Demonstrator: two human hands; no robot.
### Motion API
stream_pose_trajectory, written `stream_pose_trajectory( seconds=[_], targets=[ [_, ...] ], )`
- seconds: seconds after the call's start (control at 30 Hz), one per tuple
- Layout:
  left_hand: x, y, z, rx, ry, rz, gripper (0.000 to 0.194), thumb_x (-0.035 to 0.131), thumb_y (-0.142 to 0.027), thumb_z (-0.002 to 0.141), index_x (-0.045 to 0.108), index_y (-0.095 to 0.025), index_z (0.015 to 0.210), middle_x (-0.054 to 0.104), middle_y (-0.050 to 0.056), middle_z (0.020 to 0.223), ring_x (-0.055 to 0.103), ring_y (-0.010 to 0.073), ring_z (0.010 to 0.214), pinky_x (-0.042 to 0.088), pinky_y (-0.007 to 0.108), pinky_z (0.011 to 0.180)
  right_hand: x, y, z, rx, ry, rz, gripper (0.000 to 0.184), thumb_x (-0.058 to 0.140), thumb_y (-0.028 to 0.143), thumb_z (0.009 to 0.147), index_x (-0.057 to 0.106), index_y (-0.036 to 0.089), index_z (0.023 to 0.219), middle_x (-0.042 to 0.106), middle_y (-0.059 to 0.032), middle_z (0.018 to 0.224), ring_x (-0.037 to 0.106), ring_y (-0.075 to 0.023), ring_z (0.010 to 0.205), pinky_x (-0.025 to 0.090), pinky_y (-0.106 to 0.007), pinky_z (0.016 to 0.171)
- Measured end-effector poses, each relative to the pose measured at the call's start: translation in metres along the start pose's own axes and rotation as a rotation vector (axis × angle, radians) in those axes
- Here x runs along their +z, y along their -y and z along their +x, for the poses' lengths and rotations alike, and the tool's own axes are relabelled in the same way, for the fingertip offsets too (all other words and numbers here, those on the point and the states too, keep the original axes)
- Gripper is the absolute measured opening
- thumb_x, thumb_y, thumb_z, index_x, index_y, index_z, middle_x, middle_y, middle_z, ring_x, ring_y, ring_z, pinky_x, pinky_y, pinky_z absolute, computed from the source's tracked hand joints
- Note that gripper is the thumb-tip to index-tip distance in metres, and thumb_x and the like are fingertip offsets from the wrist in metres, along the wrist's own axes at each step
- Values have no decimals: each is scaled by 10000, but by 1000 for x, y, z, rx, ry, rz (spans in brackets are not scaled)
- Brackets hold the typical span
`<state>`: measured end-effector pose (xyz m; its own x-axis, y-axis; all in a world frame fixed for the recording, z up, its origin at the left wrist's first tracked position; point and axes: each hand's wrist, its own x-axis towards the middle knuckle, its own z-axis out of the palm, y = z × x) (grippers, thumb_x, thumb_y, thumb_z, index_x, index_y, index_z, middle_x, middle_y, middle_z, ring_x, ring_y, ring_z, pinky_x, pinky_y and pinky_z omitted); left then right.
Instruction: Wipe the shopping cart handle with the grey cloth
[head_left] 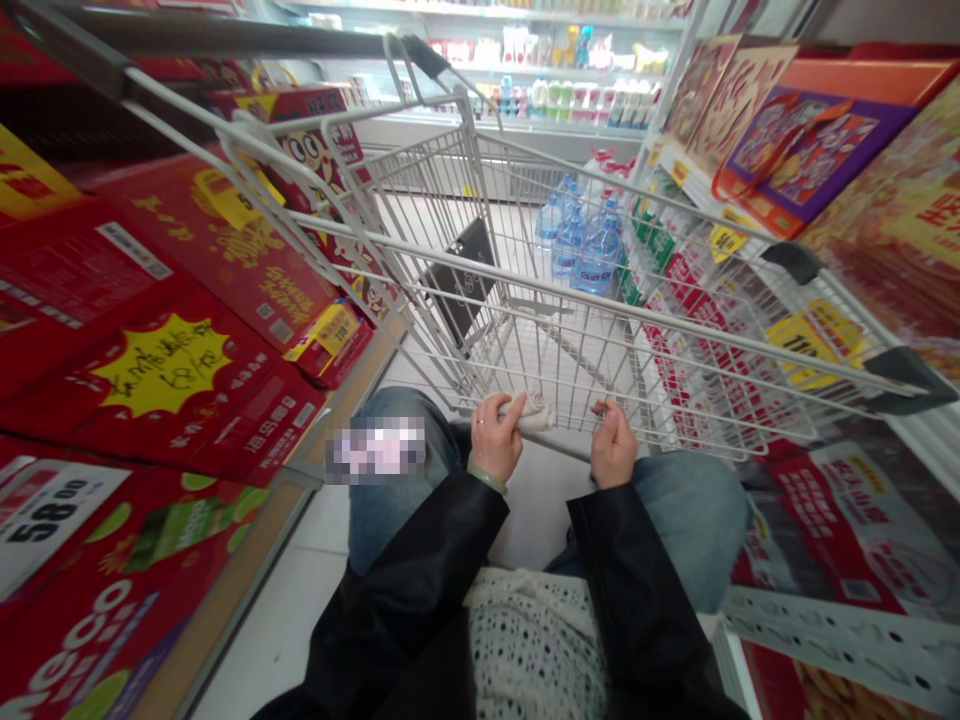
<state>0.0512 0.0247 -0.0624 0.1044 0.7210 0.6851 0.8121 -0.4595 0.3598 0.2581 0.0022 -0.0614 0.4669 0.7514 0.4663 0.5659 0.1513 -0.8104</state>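
A wire shopping cart (480,262) stands across the aisle in front of my knees. My left hand (495,438), with a ring on one finger and a pale green bangle at the wrist, is closed on a folded off-white cloth (536,412). The cloth lies against the low wires of the cart's near side. To the right, my right hand (615,446) is near the same low wires with its fingers curled in a pinch. What sits between those fingertips, if anything, is too small to tell.
Red cartons (217,290) with yellow price signs are stacked along the left. On the right are packs of bottles (690,300) below an orange gift box (817,150). Large water bottles (596,250) stand on the floor past the cart, before a lit cooler (525,50).
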Motion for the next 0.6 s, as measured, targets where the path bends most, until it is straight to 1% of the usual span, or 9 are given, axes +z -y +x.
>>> stream_pose_trajectory(
  seconds=[0.07,0.13,0.27,0.3,0.37,0.5,0.57,0.6],
  targets=[
    [4,-1,-7,0,52,7,596,557,-31,770,669,-225,1322,611,116,1178,560,263,1103,474,411,948,0,0,0,0,-1,0,550,307,526,1041,689,151,1170,747,-107,978,694,-192,864,530,-313,808],
    [3,-5,-6,2,60,2,595,562,-40,775,662,-225,1332,613,116,1176,561,262,1091,471,411,944,0,-1,0,1,-3,1,549,307,526,1042,687,152,1173,749,-109,983,695,-193,866,531,-313,807],
    [-9,-14,10,16,-46,-34,616,568,-48,775,648,-240,1355,601,114,1202,554,267,1123,452,425,985,1,-1,0,4,-4,1,553,299,530,1042,686,158,1176,750,-113,998,694,-195,864,534,-316,797],
    [-10,-16,13,21,-56,-40,620,569,-48,776,646,-243,1360,598,114,1211,551,269,1136,447,430,995,1,-1,0,5,-4,0,558,294,532,1041,686,158,1176,749,-114,999,693,-195,861,534,-316,793],
    [-7,-18,12,25,-17,-48,621,566,-47,779,643,-245,1363,597,116,1219,546,273,1148,445,436,996,1,-1,0,5,-3,-2,566,288,535,1041,686,156,1177,748,-116,995,692,-197,857,535,-318,786],
    [8,-21,-3,10,130,-72,579,564,-46,783,661,-230,1323,617,107,1161,560,260,1091,470,421,954,-1,1,0,2,4,-8,579,292,544,1038,692,149,1176,742,-112,954,692,-199,851,539,-318,779],
    [10,-24,-6,16,143,-80,566,569,-53,789,661,-224,1321,618,107,1150,562,258,1082,475,418,945,-2,1,0,2,7,-12,588,293,550,1036,696,146,1175,738,-109,934,693,-200,850,541,-319,780],
    [8,-26,-5,18,130,-81,572,570,-56,793,655,-225,1333,614,110,1160,559,261,1093,472,421,948,-2,1,0,2,6,-13,592,290,552,1035,697,146,1177,737,-109,932,693,-200,849,543,-320,781]
  ],
)
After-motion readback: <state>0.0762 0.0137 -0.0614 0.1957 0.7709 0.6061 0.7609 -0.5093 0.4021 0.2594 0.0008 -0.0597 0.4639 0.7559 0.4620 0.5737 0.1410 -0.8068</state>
